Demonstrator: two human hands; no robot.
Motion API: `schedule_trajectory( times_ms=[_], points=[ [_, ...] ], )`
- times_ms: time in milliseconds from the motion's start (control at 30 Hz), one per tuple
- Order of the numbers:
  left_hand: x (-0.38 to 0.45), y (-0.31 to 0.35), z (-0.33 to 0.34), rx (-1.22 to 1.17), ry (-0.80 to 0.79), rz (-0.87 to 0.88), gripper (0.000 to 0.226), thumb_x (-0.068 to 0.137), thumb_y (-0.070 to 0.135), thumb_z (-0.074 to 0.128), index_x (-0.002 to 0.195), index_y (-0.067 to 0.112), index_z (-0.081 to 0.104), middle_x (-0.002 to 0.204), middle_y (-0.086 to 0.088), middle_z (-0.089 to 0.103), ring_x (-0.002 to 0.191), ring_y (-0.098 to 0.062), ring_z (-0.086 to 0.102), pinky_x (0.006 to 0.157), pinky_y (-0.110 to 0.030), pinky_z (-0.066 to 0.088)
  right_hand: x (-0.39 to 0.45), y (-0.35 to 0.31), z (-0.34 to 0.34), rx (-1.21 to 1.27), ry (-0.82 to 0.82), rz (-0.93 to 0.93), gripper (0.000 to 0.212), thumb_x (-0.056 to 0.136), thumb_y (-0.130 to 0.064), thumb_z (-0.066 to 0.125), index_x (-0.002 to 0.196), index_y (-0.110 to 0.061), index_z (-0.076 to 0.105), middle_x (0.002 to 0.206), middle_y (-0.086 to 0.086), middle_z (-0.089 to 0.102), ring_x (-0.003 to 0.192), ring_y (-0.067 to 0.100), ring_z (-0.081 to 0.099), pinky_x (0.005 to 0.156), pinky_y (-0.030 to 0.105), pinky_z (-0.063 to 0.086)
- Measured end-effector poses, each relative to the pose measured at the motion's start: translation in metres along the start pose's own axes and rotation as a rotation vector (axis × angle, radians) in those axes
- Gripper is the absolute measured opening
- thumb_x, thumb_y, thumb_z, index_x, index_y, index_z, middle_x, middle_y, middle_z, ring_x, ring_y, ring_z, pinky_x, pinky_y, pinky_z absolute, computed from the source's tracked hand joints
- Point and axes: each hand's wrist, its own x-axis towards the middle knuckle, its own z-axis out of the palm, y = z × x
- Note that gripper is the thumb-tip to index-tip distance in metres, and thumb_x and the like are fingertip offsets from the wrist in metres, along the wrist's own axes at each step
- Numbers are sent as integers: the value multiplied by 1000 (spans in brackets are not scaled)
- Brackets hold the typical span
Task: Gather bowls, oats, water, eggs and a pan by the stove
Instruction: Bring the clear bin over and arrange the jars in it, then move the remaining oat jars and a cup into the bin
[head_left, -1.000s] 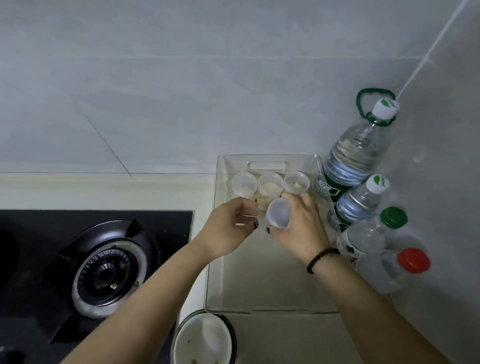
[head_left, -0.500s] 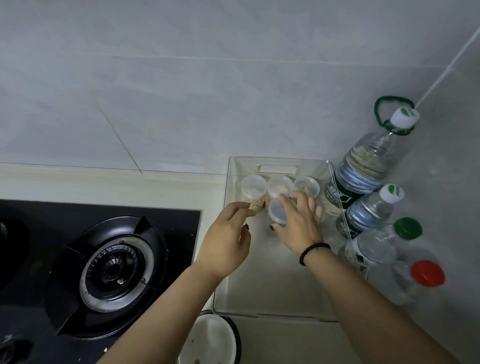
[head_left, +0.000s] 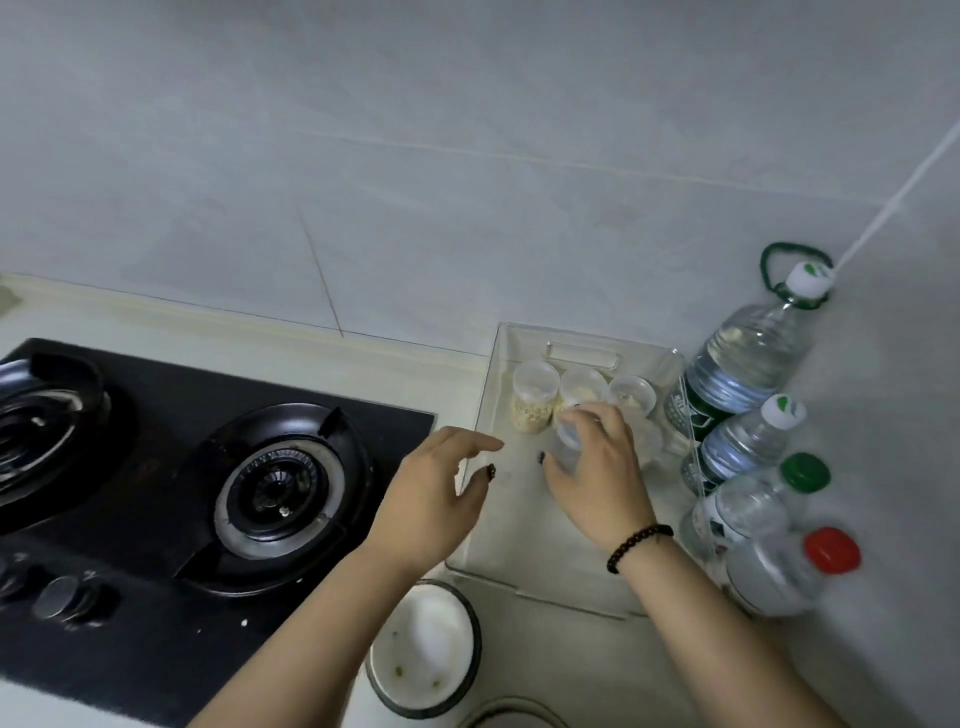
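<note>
The right hand (head_left: 597, 467) grips a small clear cup (head_left: 569, 441) inside the clear tray (head_left: 498, 364); the left hand (head_left: 436, 499) hovers open. A careless move could knock over the oat cups (head_left: 532, 402) just behind.

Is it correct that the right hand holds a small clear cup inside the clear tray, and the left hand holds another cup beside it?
Not quite. In the head view the left hand holds nothing; its fingers are spread and relaxed. The right hand does hold the small clear cup inside the clear tray.

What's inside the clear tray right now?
The tray holds three small cups with oats along its back wall; the right hand grips a fourth cup, covering what's in it.
</note>
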Motion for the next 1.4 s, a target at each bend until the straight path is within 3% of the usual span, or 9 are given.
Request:
schedule_trajectory(
  times_ms=[167,333,467,667,900,1033,1167,1267,1400],
  points=[
    [-36,0,-45,-62,110,-158,31,89,10,64,115,27,65,100,15,68,90,2,64,84,-20,53,-26,-49,-11,95,-32,-150,36,81,-16,70,116,-13,61,120,-1,47,115,9,45,103,20,34],
    [-80,-7,-94,-84,181,-287,36,92,14,60,125,27,58,102,17,66,91,8,61,77,-8,48,-43,-100,-7,131,-204,-225,40,88,-22,64,127,-21,54,123,-11,41,117,4,44,92,2,23],
    [-124,-16,-136,-90,245,-355,36,92,17,60,121,37,57,105,15,67,90,2,64,72,-12,50,-60,-146,8,176,-294,-304,40,89,-23,63,128,-23,53,119,-15,39,116,3,44,92,9,31],
    [-208,-37,-198,-111,437,-489,35,91,12,62,119,34,60,102,13,69,88,2,65,74,-12,50,-99,-230,46,210,-429,-444,39,88,-20,62,126,-24,54,122,-15,41,110,-1,43,89,2,31],
    [-330,-58,-283,-91,637,-642,28,92,17,61,116,33,61,104,16,68,92,0,65,71,-15,52,-162,-349,97,251,-542,-665,36,86,-19,66,120,-25,57,116,-15,44,99,-3,46,93,16,41],
    [-412,-72,-336,-42,739,-720,31,92,17,62,118,34,59,104,16,68,93,2,64,73,-11,51,-218,-417,130,271,-675,-746,38,88,-22,65,124,-24,54,121,-13,42,106,2,48,97,21,43],
    [-491,-85,-384,-28,849,-794,35,90,13,63,108,43,57,98,18,69,88,6,64,69,-12,49,-272,-478,158,278,-795,-803,38,90,-25,62,127,-27,51,125,-14,39,101,-1,49,78,8,46],
    [-551,-93,-421,-6,928,-840,34,91,14,63,113,40,56,99,18,68,92,1,64,76,-16,50,-318,-533,182,334,-818,-852,38,89,-26,63,126,-28,52,125,-12,42,110,3,47,96,19,43],
    [-610,-96,-454,-42,1046,-874,36,92,14,62,122,34,54,105,12,67,97,-8,65,83,-25,53,-372,-591,205,380,-882,-916,38,89,-24,63,125,-27,53,123,-13,43,109,3,48,88,11,39]
  ],
)
